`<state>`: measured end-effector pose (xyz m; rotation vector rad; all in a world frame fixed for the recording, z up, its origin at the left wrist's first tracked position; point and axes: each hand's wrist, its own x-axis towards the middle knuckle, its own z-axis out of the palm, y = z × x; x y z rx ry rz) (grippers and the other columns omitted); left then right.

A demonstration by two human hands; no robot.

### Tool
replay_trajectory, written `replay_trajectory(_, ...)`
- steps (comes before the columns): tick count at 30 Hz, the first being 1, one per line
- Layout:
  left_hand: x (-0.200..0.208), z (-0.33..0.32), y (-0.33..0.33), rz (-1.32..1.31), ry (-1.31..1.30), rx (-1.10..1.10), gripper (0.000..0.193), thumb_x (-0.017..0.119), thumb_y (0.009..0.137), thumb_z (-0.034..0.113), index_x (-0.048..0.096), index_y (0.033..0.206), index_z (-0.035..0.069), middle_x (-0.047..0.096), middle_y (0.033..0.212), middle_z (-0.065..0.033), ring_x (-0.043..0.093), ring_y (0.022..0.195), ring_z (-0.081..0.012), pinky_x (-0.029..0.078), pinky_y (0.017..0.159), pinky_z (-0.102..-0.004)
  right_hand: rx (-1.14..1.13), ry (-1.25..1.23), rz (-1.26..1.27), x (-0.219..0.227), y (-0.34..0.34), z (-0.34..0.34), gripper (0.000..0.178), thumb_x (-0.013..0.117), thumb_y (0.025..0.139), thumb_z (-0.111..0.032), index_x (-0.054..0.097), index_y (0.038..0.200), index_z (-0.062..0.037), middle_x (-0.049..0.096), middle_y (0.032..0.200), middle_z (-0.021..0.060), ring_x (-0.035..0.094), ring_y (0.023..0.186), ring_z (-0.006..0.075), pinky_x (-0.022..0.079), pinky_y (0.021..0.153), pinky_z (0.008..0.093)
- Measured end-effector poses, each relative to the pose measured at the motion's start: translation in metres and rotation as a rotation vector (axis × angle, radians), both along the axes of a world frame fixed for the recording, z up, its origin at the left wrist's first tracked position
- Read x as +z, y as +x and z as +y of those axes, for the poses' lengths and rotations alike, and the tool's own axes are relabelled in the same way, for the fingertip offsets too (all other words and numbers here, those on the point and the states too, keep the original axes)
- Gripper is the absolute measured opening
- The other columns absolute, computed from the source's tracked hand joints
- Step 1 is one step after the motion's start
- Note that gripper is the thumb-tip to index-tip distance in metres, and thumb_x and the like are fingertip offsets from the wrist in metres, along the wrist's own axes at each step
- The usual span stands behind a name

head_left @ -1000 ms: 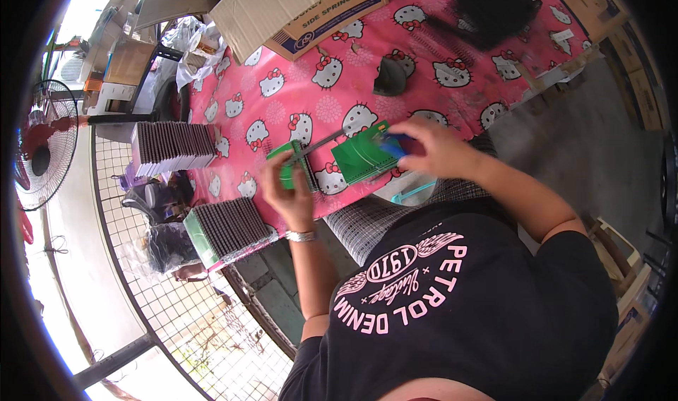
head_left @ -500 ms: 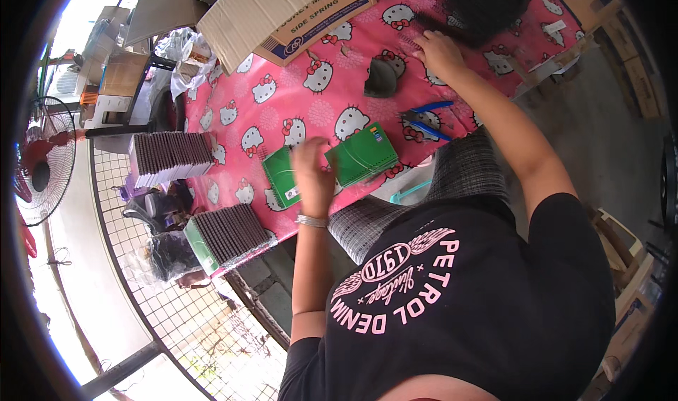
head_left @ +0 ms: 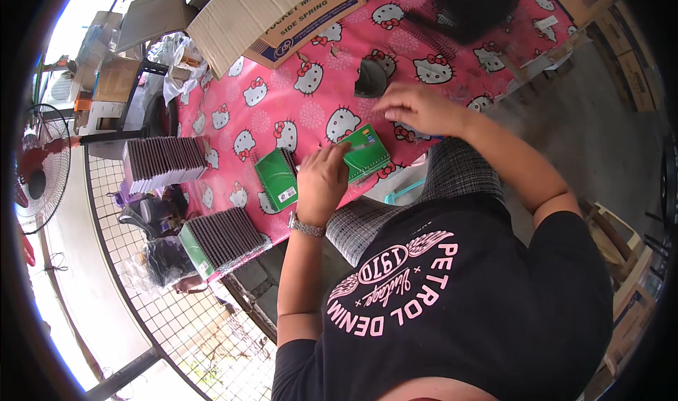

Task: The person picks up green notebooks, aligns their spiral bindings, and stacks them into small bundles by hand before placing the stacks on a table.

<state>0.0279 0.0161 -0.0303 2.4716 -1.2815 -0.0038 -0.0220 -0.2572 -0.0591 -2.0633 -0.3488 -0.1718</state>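
Observation:
My left hand point(head_left: 323, 178) lies over the left edge of a green notebook point(head_left: 369, 154), its fingers bent down against it and the thumb side hidden. A second green notebook point(head_left: 277, 178) with a dark spiral along one side lies to the left of this hand. My right hand point(head_left: 418, 110) hovers beyond the right notebook, fingers drawn together and slightly blurred; anything between them is too small to make out. Under it, blue-handled pliers point(head_left: 432, 138) are mostly hidden. A dark grey curved piece point(head_left: 371, 78) rests just past its fingertips.
Two rows of spiral-bound notebooks, one farther point(head_left: 164, 162) and one nearer point(head_left: 224, 237), stand at the left. A cardboard box point(head_left: 304, 20) is at the back, a heap of black coils point(head_left: 473, 9) at the far right. A fan point(head_left: 44, 168) stands left of the pink patterned tablecloth point(head_left: 272, 108).
My right hand has come back from beside the black coils toward the right notebook, now covering most of the pliers. My left hand has shifted right onto that notebook, uncovering the left one.

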Motion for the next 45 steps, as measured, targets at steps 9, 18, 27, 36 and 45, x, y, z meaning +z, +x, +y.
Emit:
replay_trajectory(9,-0.019,-0.018,-0.007,-0.130,-0.078,0.126,0.017,0.059,0.091,0.014,0.061,0.107,0.008,0.064,0.097,-0.0097,0.059,0.095,-0.0301,0.039,0.090,-0.0423,-0.118,-0.001,-0.173,-0.015,-0.001,0.037,0.022,0.072,0.081,-0.002,0.073,0.102,-0.0090,0.065,0.098,0.0061,0.063,0.092,0.0229,0.051,0.082,0.0361)
replay_trajectory(18,-0.014,-0.019,0.000,-0.084,-0.081,0.088,0.016,0.061,0.091,0.013,0.062,0.106,0.009,0.064,0.097,-0.0085,0.059,0.095,-0.0293,0.039,0.092,-0.0427,-0.059,0.082,-0.178,-0.019,-0.005,0.041,0.018,0.069,0.084,-0.009,0.070,0.102,-0.0092,0.065,0.098,0.0047,0.063,0.088,0.0273,0.050,0.080,0.0387)
replay_trajectory(27,-0.021,-0.038,-0.013,-0.186,-0.146,0.045,0.029,0.066,0.087,0.013,0.054,0.113,0.007,0.063,0.099,-0.0083,0.059,0.097,-0.0286,0.038,0.100,-0.0456,-0.115,-0.105,0.134,0.021,-0.019,0.048,0.035,0.062,0.092,-0.020,0.058,0.123,-0.0052,0.069,0.103,0.0175,0.067,0.097,0.0341,0.051,0.080,0.0422)
replay_trajectory(36,-0.035,-0.027,-0.004,-0.014,-0.111,0.008,0.024,0.066,0.088,0.023,0.060,0.107,0.009,0.064,0.107,-0.0078,0.058,0.106,-0.0273,0.032,0.108,-0.0518,-0.025,-0.387,0.035,-0.028,0.062,0.000,0.042,0.073,0.085,-0.027,0.055,0.115,-0.0042,0.057,0.126,0.0163,0.060,0.108,0.0331,0.048,0.090,0.0433)
replay_trajectory(45,-0.040,-0.009,-0.014,-0.064,-0.123,0.314,0.036,0.078,0.078,0.033,0.062,0.104,0.013,0.058,0.105,-0.0055,0.052,0.112,-0.0306,0.023,0.108,-0.0667,0.494,0.432,0.598,0.002,0.050,0.012,0.045,0.076,0.076,-0.029,0.065,0.112,-0.0045,0.059,0.124,0.0148,0.055,0.116,0.0291,0.041,0.102,0.0389)
